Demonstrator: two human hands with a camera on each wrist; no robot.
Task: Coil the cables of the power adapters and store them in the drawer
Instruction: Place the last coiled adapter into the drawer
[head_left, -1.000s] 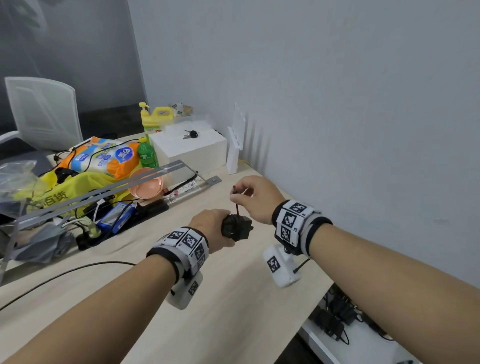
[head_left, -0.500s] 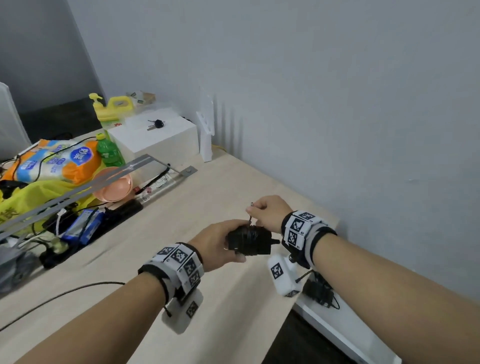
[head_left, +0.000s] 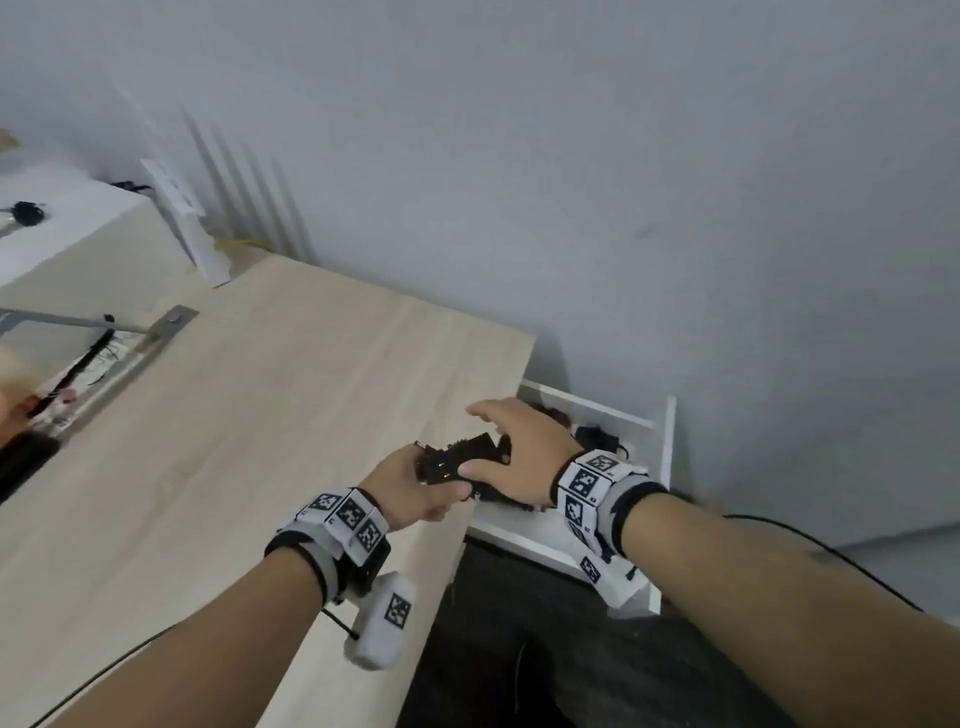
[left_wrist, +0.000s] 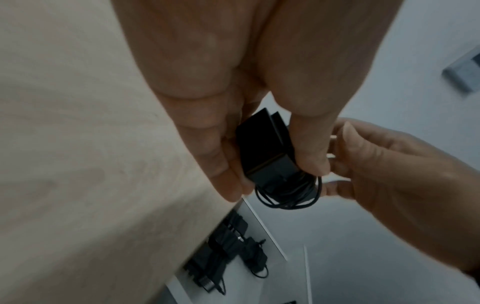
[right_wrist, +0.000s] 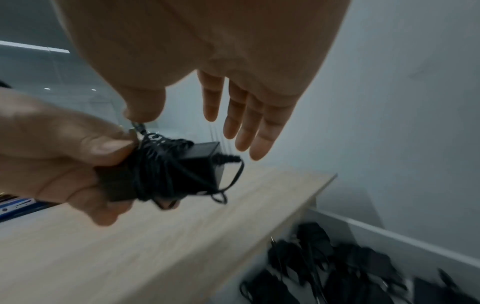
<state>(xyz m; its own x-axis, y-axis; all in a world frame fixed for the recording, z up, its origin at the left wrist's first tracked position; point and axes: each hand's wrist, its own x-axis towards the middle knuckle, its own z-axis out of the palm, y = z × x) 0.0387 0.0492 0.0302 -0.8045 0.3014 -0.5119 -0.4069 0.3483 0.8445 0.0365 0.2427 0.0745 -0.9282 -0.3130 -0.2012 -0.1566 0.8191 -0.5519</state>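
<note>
Black cord is sitting wound around the adapter (right_wrist: 166, 170), which the left hand (head_left: 410, 493) is gripping at the desk (head_left: 260, 415) edge, just beside the open drawer (head_left: 660, 467). Right hand (head_left: 519, 452) is reaching over it, fingers (right_wrist: 244, 115) straight, thumb touching the cord end. Coiling looks finished (a loose loop is hanging out); the handover is underway. Next, the right hand should be closing on the bundle and lowering it among the adapters (right_wrist: 337, 267) lying in the drawer.

Black adapters (right_wrist: 337, 271) crowd the open drawer (head_left: 597, 415); the desk edge (head_left: 498, 415) overhangs its left side.
</note>
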